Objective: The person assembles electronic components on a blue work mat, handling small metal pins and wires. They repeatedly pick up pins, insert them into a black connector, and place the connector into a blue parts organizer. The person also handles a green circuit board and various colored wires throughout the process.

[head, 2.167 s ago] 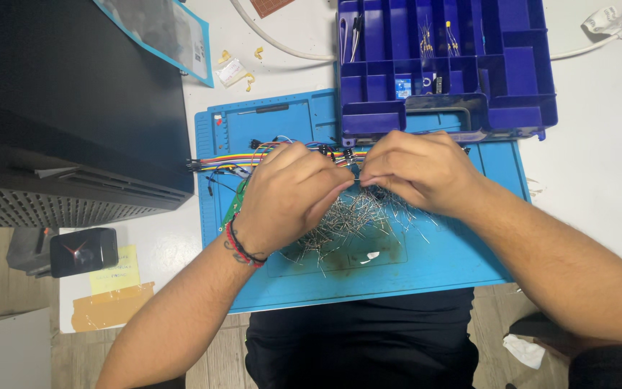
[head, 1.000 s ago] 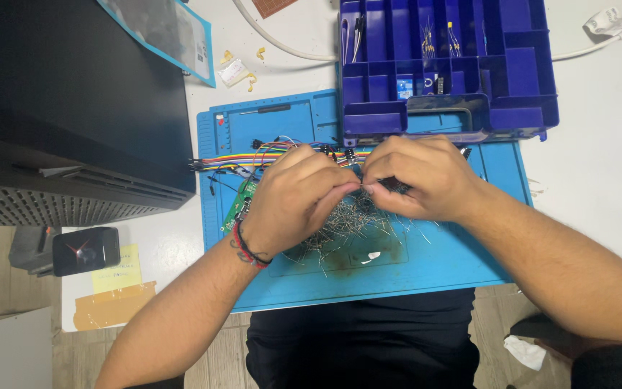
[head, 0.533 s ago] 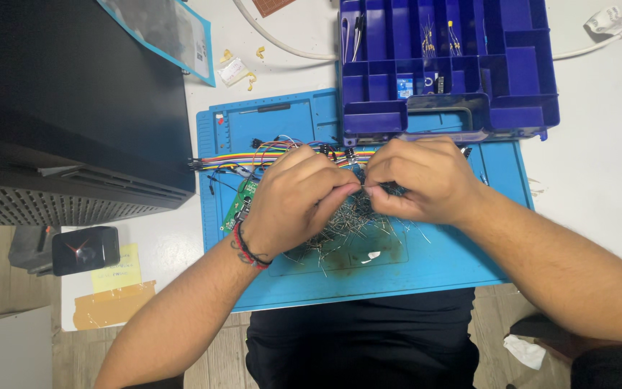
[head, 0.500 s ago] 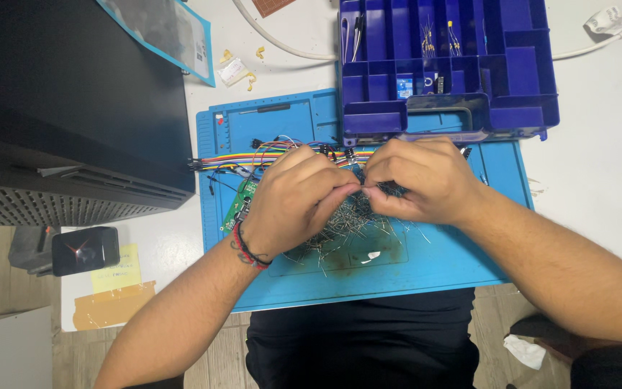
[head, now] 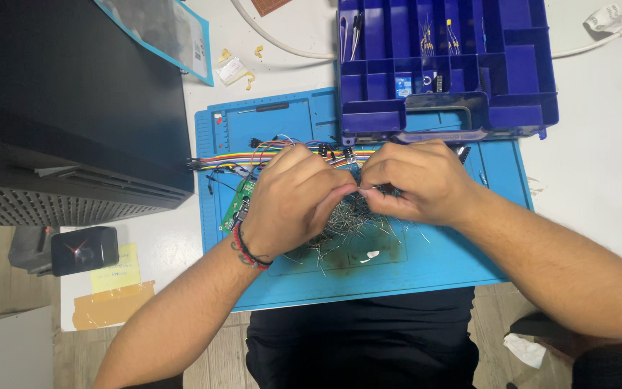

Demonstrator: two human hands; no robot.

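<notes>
My left hand (head: 293, 198) and my right hand (head: 415, 180) meet fingertip to fingertip over a blue work mat (head: 426, 263). Both pinch a thin metal component lead (head: 363, 190) between them; the part itself is too small to identify. Under the hands lies a heap of loose metal-legged components (head: 347, 227). A green circuit board (head: 239, 205) shows at the left hand's edge, mostly hidden by it. A rainbow ribbon of jumper wires (head: 232, 157) runs leftward from behind the hands.
A dark blue compartment box (head: 444, 68) with small parts stands at the mat's far edge. A large black case (head: 66, 108) fills the left. A small black device (head: 84, 250) and yellow notes (head: 116, 274) lie at the table's left front. White cables run along the back.
The hands have stayed together over the component heap, with only small finger shifts; the left fingers have closed a little nearer the right fingertips.
</notes>
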